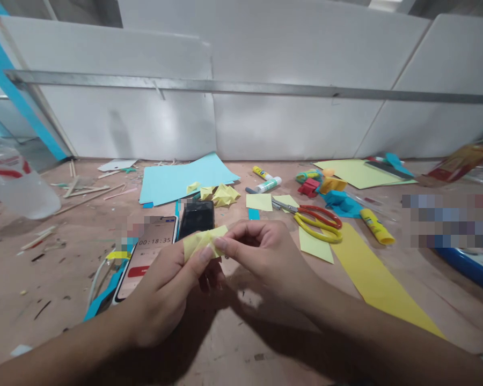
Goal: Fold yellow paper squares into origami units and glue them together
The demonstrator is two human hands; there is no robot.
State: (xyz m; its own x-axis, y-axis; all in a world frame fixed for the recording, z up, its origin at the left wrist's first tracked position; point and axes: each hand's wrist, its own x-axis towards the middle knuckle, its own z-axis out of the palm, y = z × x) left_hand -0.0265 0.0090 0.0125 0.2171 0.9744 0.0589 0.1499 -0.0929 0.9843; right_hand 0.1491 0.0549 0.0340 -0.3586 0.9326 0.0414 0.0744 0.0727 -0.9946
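Observation:
Both of my hands meet over the middle of the table on a small folded piece of pale yellow paper [203, 241]. My left hand [173, 284] is closed around its lower part, thumb pressed on the front. My right hand [261, 252] pinches its right end between thumb and fingers. Just behind the hands lie a phone showing a timer [147, 252] and a second, dark phone [196, 217].
Red-and-yellow scissors [320, 221], yellow paper squares [260, 201], a long yellow strip [378, 284], glue sticks [268, 185], crumpled yellow folds [224, 194], a light blue sheet [185, 179], wooden sticks [84, 190], a plastic bottle [20, 187] at left, white wall panels behind.

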